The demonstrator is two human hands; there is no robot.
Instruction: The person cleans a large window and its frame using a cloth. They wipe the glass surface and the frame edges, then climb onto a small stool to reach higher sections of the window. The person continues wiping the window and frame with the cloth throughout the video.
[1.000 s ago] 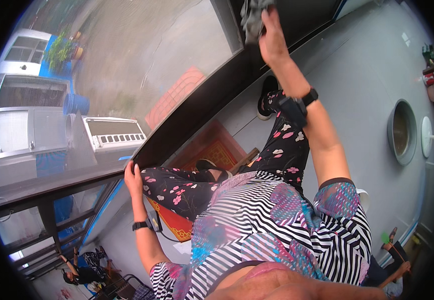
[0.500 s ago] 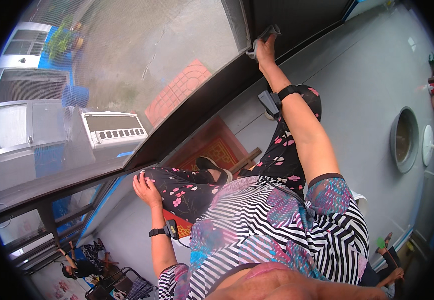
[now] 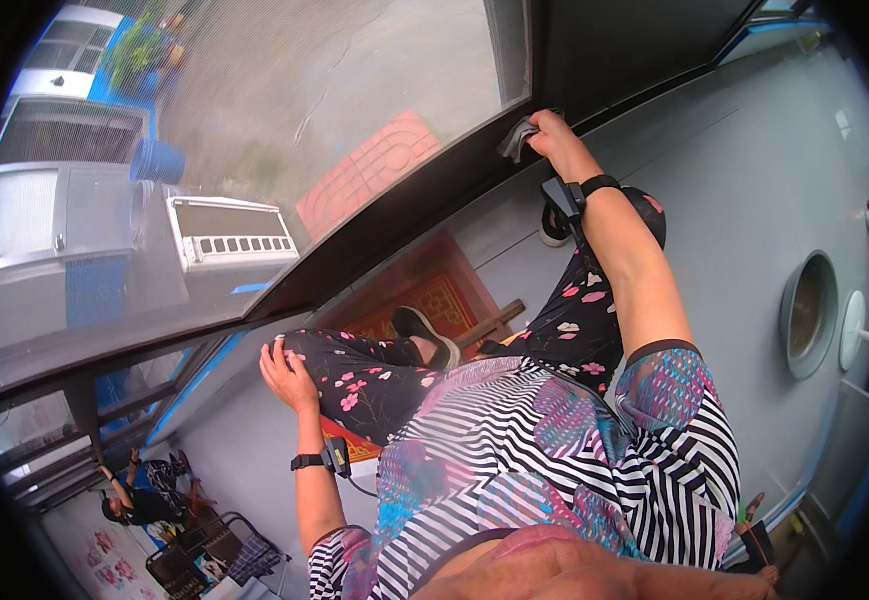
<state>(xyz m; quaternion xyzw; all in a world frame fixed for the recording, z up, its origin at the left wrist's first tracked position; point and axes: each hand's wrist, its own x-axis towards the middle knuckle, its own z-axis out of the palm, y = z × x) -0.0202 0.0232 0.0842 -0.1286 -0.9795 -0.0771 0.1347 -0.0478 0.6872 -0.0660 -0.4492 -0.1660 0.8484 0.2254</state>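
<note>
Here, view: looks down the person's own body, w/ strong fisheye bend at the rim.
Right hand: right hand (image 3: 554,135) stretched up and out, fingers clenched round a crumpled grey cloth (image 3: 517,137); black band w/ a small black device on the wrist.
Cloth: bunched in that fist, pressed vs. the dark window frame (image 3: 394,225), right at the lower corner of the large glass pane (image 3: 284,110); part of it sticks out to the left of the knuckles.
Left hand: left hand (image 3: 287,372) lies flat, fingers loose and spread, holding nothing, resting on the raised left knee; black wristband w/ a small device and a thin cable below it.
Legs: black trousers w/ pink and white flower print (image 3: 364,375); left knee bent up near the frame, right leg reaching toward the cloth hand.
Feet: black sandal (image 3: 424,330) on the left foot, set on a red-and-gold patterned mat (image 3: 434,290); another dark shoe just under the right wrist, mostly hidden.
Top: black-and-white striped short-sleeve shirt w/ pink and blue patches (image 3: 544,460).
Floor: smooth grey floor (image 3: 734,150) to the right; round metal-rimmed opening (image 3: 809,315) in it, white round object just beside that.
Outside, thru glass: white van roof (image 3: 24,215), white boxy unit w/ vent slots (image 3: 229,230), blue barrel, reddish paving patch.
Bottom left: another person (image 3: 139,495) seated well apart, arms raised; detail too small to tell.
</note>
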